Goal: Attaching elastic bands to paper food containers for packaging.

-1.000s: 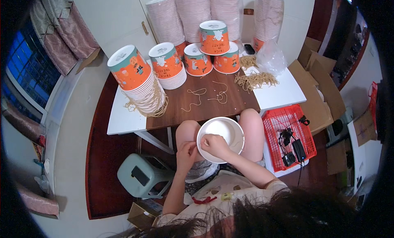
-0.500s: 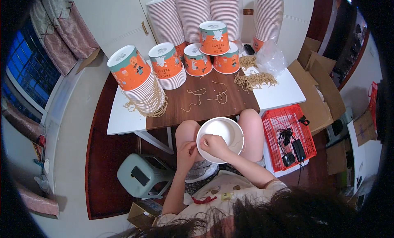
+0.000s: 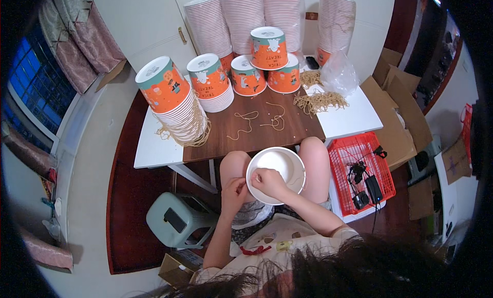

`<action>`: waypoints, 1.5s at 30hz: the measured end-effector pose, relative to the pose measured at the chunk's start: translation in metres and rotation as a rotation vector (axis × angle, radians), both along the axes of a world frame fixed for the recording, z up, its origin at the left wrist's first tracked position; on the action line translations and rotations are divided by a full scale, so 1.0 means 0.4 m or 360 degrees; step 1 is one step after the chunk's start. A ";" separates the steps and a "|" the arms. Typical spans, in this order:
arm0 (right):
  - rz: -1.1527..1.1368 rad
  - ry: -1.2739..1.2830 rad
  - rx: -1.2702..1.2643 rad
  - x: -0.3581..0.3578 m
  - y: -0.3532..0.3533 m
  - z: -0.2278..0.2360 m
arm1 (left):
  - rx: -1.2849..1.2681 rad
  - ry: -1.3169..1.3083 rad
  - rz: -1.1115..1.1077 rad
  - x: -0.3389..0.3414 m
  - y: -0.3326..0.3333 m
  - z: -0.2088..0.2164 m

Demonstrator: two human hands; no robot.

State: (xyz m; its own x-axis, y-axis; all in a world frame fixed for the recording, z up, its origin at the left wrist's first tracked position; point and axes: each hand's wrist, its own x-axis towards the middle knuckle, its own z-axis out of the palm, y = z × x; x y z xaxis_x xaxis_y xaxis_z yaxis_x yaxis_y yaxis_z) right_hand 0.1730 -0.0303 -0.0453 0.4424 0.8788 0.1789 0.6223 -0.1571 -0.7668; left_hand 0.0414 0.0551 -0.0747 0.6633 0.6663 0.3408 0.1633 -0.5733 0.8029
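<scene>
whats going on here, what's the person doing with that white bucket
A seated person holds a white paper bucket on their lap. The right hand reaches inside its rim while the left hand pinches its outer edge. Orange printed buckets and loose tan strings lie on the table ahead.

Bowl on lap, table above it in frame.
The bowl (image 3: 276, 174) sits centre; cup stacks (image 3: 205, 87) crowd the table (image 3: 154, 149) above; stool (image 3: 177, 221) lower left, crate (image 3: 362, 177) right.
</scene>
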 end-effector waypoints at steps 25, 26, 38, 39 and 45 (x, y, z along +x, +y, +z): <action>0.0039 -0.0011 -0.0044 -0.004 -0.003 -0.005 | 0.0001 -0.0009 0.0007 0.001 0.003 -0.001; 0.0038 -0.0019 -0.0042 -0.004 -0.002 -0.006 | 0.0001 -0.0010 0.0007 0.001 0.003 -0.001; 0.0049 -0.0037 -0.0029 -0.004 0.006 -0.001 | -0.0009 -0.0029 -0.0015 0.000 0.002 0.012; 0.0050 -0.0037 -0.0029 -0.003 0.006 -0.002 | -0.0014 -0.0030 -0.0022 0.001 0.001 0.019; 0.0057 -0.0030 -0.0056 -0.004 0.009 -0.012 | 0.0057 -0.0032 -0.0066 0.002 0.006 0.010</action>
